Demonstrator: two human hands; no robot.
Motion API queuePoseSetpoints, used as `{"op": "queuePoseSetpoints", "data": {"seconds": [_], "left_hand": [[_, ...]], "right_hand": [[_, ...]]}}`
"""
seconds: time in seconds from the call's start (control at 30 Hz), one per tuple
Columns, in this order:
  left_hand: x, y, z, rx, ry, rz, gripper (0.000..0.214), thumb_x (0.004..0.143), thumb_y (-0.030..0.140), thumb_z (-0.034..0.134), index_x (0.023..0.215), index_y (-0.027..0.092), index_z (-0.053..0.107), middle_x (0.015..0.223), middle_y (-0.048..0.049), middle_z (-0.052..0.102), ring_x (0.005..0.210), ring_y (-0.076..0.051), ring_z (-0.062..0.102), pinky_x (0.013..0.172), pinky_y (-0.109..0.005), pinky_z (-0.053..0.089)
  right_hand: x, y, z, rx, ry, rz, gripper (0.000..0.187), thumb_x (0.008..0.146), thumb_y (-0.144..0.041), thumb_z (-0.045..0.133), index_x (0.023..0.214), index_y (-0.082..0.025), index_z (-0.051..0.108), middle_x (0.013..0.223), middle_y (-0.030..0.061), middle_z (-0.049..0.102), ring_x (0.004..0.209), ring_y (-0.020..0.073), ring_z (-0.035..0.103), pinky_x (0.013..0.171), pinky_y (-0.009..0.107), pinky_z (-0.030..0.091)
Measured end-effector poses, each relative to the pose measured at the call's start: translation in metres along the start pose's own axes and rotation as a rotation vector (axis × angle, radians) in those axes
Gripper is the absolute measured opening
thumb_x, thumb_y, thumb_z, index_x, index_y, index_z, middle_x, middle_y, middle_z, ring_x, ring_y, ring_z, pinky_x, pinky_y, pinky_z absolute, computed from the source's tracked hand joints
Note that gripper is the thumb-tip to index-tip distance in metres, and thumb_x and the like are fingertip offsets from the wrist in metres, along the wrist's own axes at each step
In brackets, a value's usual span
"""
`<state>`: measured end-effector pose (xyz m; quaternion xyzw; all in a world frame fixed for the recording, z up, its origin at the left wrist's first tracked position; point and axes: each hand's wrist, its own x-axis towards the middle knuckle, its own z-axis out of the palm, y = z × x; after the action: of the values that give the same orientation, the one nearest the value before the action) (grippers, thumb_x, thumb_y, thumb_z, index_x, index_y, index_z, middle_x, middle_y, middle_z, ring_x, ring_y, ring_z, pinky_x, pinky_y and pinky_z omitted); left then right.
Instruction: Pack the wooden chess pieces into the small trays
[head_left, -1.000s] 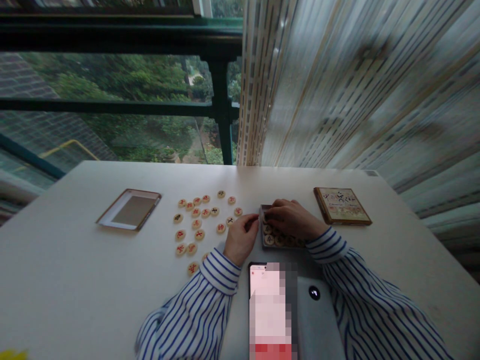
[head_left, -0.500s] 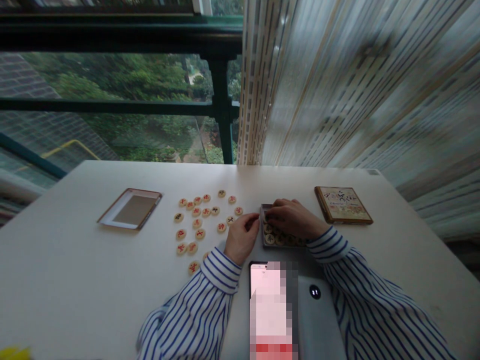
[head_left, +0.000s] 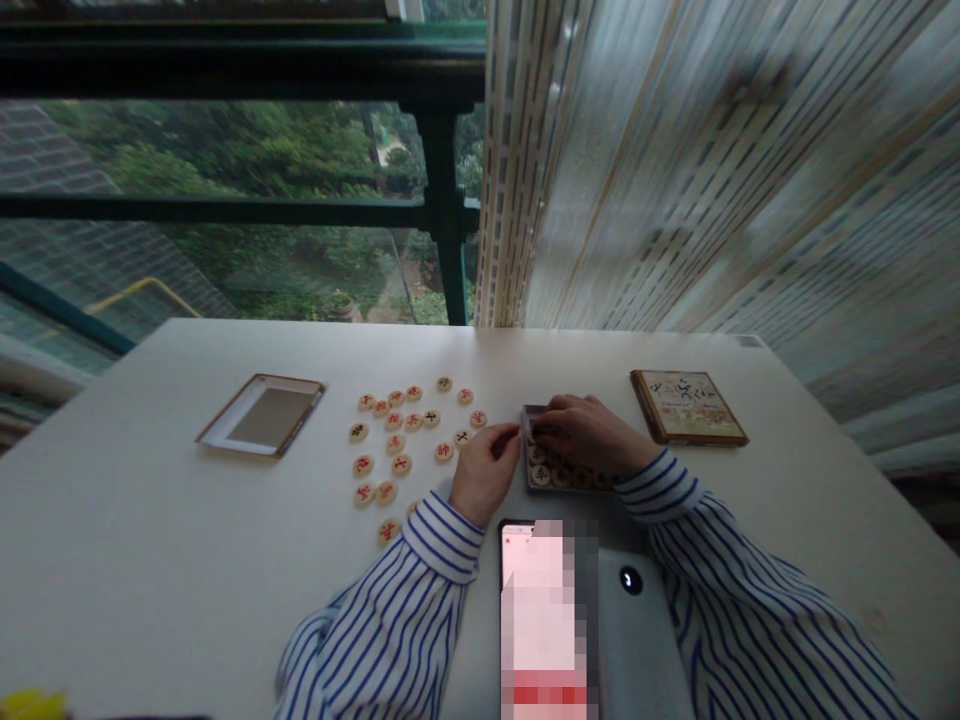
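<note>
A small shallow box (head_left: 534,478) holding several round wooden chess pieces lies in the middle of the white table (head_left: 150,560). My right hand (head_left: 589,435) rests over the box with its fingers curled down onto the pieces inside. My left hand (head_left: 486,468) sits against the box's left edge, its thumb and fingers pinched together at the rim; what it holds is hidden. Several loose chess pieces (head_left: 397,440) with red or black characters lie scattered to the left of my left hand.
A flat box part with a white rim (head_left: 261,415) lies at the left. A printed square lid (head_left: 688,405) lies at the right. A phone (head_left: 541,620) and a grey device (head_left: 641,640) are in front of me. Window and curtain stand behind the table.
Both hands stay at the box. My left hand has shifted slightly up toward the box's near-left rim. The view has tilted a little.
</note>
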<state>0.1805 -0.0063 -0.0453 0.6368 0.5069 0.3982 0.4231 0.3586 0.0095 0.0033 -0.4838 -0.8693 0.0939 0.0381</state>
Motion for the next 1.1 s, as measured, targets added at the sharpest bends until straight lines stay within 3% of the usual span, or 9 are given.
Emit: {"op": "queuePoseSetpoints", "data": {"seconds": [0.23,0.7,1.1], "left_hand": [[0.000,0.000,0.000,-0.006,0.003,0.007,0.023,0.078,0.023,0.052,0.096,0.014,0.064,0.092,-0.0069,0.068,0.084,-0.015,0.062,0.079,-0.028,0.049],[-0.002,0.002,-0.001,-0.019,0.021,0.012,0.021,0.078,0.022,0.052,0.094,0.015,0.064,0.092,-0.0060,0.068,0.085,-0.015,0.063,0.079,-0.029,0.050],[-0.009,0.014,-0.008,0.064,0.082,0.150,0.021,0.079,0.022,0.052,0.095,0.015,0.063,0.091,-0.0061,0.067,0.082,-0.014,0.062,0.074,-0.027,0.052]], "right_hand": [[0.000,0.000,-0.004,-0.006,0.014,0.012,0.025,0.084,-0.033,0.048,0.100,-0.022,0.063,0.092,0.0072,0.060,0.084,0.0167,0.055,0.074,0.028,0.036],[-0.009,0.006,-0.020,0.011,0.104,0.042,0.021,0.083,-0.029,0.049,0.092,-0.019,0.065,0.090,0.0068,0.062,0.076,0.0149,0.056,0.070,0.027,0.038],[-0.011,-0.004,-0.025,0.034,0.165,0.002,0.017,0.082,-0.023,0.048,0.086,-0.017,0.063,0.082,0.0050,0.063,0.070,0.0129,0.055,0.066,0.025,0.037]]}}
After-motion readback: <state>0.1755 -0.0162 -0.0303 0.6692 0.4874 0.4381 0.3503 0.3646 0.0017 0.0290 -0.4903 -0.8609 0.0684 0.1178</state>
